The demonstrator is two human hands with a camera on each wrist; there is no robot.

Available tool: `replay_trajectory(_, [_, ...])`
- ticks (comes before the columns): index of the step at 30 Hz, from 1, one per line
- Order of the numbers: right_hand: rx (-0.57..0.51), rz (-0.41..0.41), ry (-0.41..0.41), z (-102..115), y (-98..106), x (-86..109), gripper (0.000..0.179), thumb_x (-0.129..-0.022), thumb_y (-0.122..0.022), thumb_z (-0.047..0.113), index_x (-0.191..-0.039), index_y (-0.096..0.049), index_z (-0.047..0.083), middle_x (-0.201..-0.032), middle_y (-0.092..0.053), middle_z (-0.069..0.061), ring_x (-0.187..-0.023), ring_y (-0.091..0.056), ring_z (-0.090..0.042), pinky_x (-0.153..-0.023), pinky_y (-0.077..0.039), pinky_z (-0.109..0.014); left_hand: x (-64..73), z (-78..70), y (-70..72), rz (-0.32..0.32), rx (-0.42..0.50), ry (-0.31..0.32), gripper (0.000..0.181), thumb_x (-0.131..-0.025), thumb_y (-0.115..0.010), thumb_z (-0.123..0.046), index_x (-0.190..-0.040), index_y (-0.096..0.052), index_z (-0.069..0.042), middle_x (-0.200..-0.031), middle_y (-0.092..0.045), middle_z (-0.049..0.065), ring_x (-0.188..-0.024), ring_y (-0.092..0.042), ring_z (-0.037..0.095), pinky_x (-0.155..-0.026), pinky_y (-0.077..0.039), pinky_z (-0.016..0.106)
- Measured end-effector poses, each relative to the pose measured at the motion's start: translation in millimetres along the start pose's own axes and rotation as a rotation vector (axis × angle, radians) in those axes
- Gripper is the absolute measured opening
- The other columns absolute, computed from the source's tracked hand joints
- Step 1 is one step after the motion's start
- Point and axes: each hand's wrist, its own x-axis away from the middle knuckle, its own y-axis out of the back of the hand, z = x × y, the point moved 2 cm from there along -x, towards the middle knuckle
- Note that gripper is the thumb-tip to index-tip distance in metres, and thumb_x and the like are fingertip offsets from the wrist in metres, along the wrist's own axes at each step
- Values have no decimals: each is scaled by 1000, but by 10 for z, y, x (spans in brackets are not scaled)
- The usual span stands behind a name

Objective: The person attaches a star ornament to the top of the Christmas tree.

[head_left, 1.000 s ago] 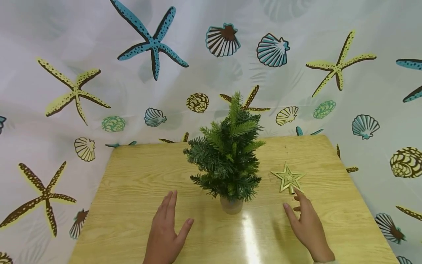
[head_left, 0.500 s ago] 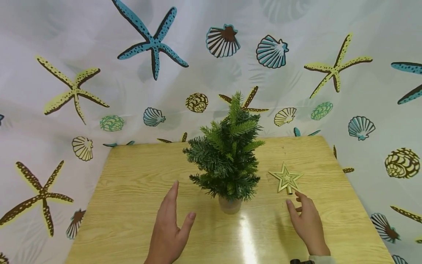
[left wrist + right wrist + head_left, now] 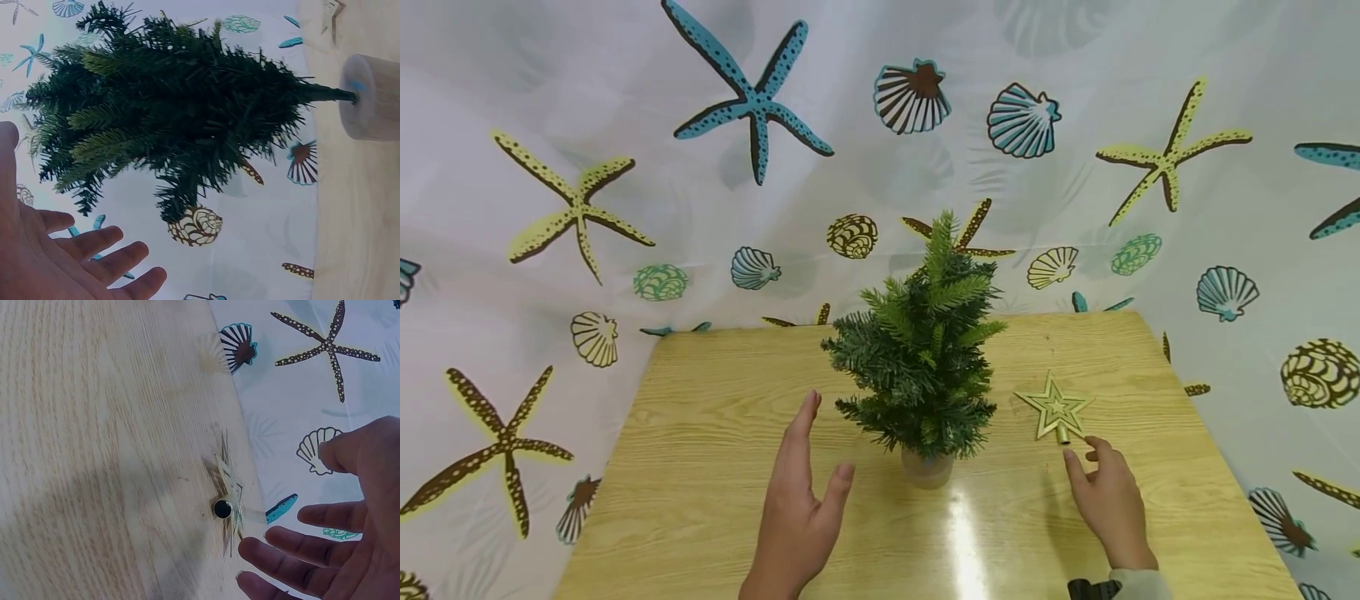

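A small artificial Christmas tree (image 3: 925, 358) stands upright in a pale round base (image 3: 927, 468) on the wooden table. Left of it, my left hand (image 3: 801, 508) is raised with fingers extended and thumb apart, holding nothing. In the left wrist view the tree (image 3: 169, 112) lies beyond my spread fingers (image 3: 125, 265). To the tree's right a gold star tree topper (image 3: 1056, 408) lies flat, its socket end toward me. My right hand (image 3: 1108, 500) hovers just in front of that socket, fingers loosely bent and empty. The right wrist view shows the topper's dark socket opening (image 3: 223, 508) near my fingertips.
The light wooden table (image 3: 715, 400) ends at a white cloth (image 3: 820, 175) printed with starfish and shells, hanging behind and at both sides. A dark strap (image 3: 1092, 590) sits by my right sleeve (image 3: 1138, 585). Light glares on the table before the tree.
My left hand has moved forward and slightly right, its thumb side turning up. My right hand has shifted slightly right. The tree and star topper stay put.
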Motion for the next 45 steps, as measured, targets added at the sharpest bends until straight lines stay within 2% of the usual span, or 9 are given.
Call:
replay_trajectory(11, [13,-28,-8,-54,-50,-114,59,-108,-56,34,-145,-47,-11,-127,-56,-37,-97,-68,-44,-72,-56,-55,-215,-228,34,-30,9,-101,79,-104,-63,-23,-168,-16,-22,-169,-26,0,-152,-30,27,-116,-32,61])
replay_trajectory(17, [5,-23,-9,-34,-57,-145,59,-108,-56,35,-146,-47,-9,-129,-54,-35,-99,-65,-43,-73,-55,-55,-350,-301,81,-75,2,-180,81,-101,-64,-20,-167,-18,-15,-167,-29,8,-151,-32,29,-117,-32,58])
replay_trajectory(20, [8,-21,-10,-40,-54,-146,59,-107,-56,34,-146,-47,-9,-129,-53,-35,-99,-65,-43,-73,-55,-55,-412,-332,91,-95,-3,-222,79,-103,-62,-25,-167,-18,-13,-167,-28,10,-152,-30,29,-119,-30,56])
replay_trajectory(26, [11,-17,-9,-58,-51,-166,59,-108,-56,33,-147,-45,-10,-132,-50,-35,-101,-62,-45,-75,-54,-57,-514,-426,81,-125,3,-292,76,-109,-47,-50,-166,-19,-10,-170,-22,9,-155,-24,30,-121,-25,56])
replay_trajectory(34, [-8,-2,-13,-99,-101,-299,56,-108,-58,27,-147,-44,-11,-132,-49,-38,-104,-61,-49,-78,-53,-60,-628,-545,66,-120,-21,-300,81,-107,-42,-60,-166,-18,-10,-170,-21,6,-155,-23,27,-121,-25,54])
replay_trajectory(40, [12,10,-16,-177,-135,-405,49,-105,-59,15,-144,-45,-13,-127,-51,-38,-98,-61,-48,-74,-54,-57,-666,-572,34,-124,-13,-302,80,-107,-42,-58,-166,-18,-9,-169,-23,8,-154,-25,27,-119,-28,58])
replay_trajectory(45, [24,21,-34,-252,-132,-498,48,-104,-59,14,-142,-47,-13,-125,-52,-38,-101,-60,-49,-76,-52,-58,-694,-603,10,-122,5,-310,79,-108,-42,-57,-167,-17,-10,-170,-22,8,-154,-24,29,-119,-27,60])
